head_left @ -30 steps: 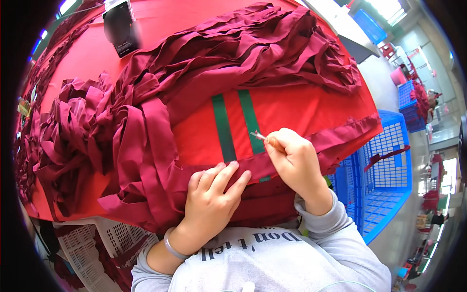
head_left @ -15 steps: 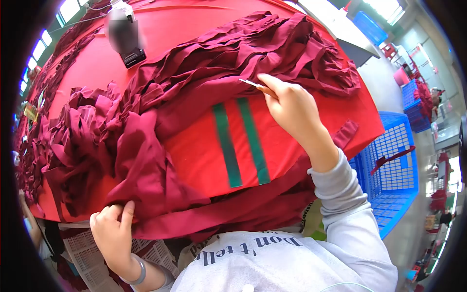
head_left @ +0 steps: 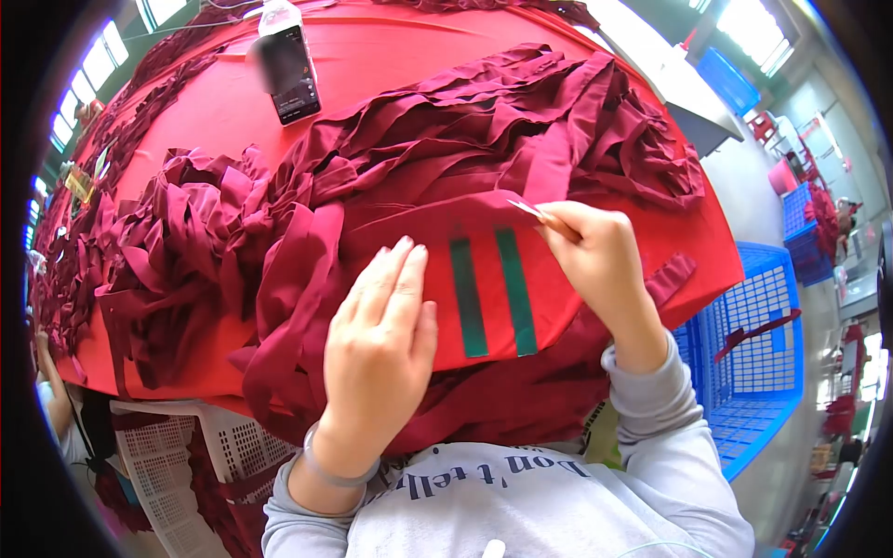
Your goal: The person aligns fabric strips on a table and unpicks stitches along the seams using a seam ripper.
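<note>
My left hand point(head_left: 379, 344) lies with fingers stretched out near the lower edge of a long maroon fabric strip point(head_left: 437, 216). Pinched in my right hand point(head_left: 591, 256) is a small thin pointed tool point(head_left: 528, 208), its light tip over the strip's edge; its exact kind is hard to make out. Two dark green bands point(head_left: 469, 298) run on the red table cover point(head_left: 577, 321) between my hands. A heap of maroon strips point(head_left: 400, 130) spreads behind them, and more maroon fabric point(head_left: 521, 405) hangs over the front edge.
A phone point(head_left: 294, 79) stands at the back of the table. White baskets point(head_left: 167, 474) are below at the left, and a blue basket point(head_left: 758, 344) is at the right. Part of another person point(head_left: 58, 400) shows at the far left.
My left hand has gone from the fabric at the front left up towards the middle, its fingers now extended. My right hand has moved slightly down and right, still holding the tool.
</note>
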### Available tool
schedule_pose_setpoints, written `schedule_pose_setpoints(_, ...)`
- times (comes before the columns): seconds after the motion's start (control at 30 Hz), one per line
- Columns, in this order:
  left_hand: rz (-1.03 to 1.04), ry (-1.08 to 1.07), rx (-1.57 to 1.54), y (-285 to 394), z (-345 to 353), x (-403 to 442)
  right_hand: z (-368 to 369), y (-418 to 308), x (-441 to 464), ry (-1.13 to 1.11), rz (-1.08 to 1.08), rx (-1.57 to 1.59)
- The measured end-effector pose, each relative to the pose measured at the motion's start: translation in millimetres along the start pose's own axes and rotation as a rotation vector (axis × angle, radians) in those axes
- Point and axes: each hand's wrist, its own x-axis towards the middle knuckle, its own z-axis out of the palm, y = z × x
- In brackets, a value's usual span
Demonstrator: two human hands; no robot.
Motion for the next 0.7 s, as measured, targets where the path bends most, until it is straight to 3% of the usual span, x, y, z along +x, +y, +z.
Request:
schedule_pose_setpoints(0.07, 0.041, -0.011, 0.053, 9.6, 7.0, 6.1, -1.9, -18.8, -22.4, 0.144, -0.088, 0.046)
schedule_pose_setpoints(0.13, 0.055, -0.073, 0.106, 21.1, 10.8, 7.3, 4.9, -22.8, -48.8, 0.173, -0.339, 0.097)
schedule_pose_setpoints(0.17, 0.101, -0.105, 0.063, 19.5, 13.1, 4.2, -1.2, -26.9, -60.7, 0.046, -0.378, 0.138)
schedule_pose_setpoints(0.27, 0.251, -0.107, -0.061, 15.3, 18.5, -3.6, 9.0, -31.2, -62.7, 0.159, -0.450, 0.222)
schedule_pose_setpoints(0.33, 0.336, -0.234, -0.148, 16.7, 19.3, -10.6, 19.7, -22.1, -64.5, 0.203, -0.300, 0.420)
schedule_pose_setpoints(0.37, 0.354, -0.196, -0.152, 18.0, 19.8, -12.6, 17.2, -17.8, -73.9, 0.069, -0.054, 0.633)
schedule_pose_setpoints(0.47, 0.372, -0.300, -0.239, 21.5, -0.1, -13.2, 16.9, -21.2, -54.0, -0.056, 0.272, 1.364)
schedule_pose_setpoints(0.53, 0.408, -0.319, -0.384, 21.5, -7.5, -10.9, 16.8, -16.6, -42.9, 0.042, 0.584, 1.583)
schedule_pose_setpoints(0.63, 0.454, -0.356, -0.587, 18.5, -17.0, -5.5, 22.6, 12.1, -43.3, 0.200, 0.845, 1.800)
schedule_pose_setpoints(0.7, 0.436, -0.470, -0.628, 10.1, -27.2, -7.6, 11.1, 26.7, -43.3, 0.118, 0.570, 1.934)
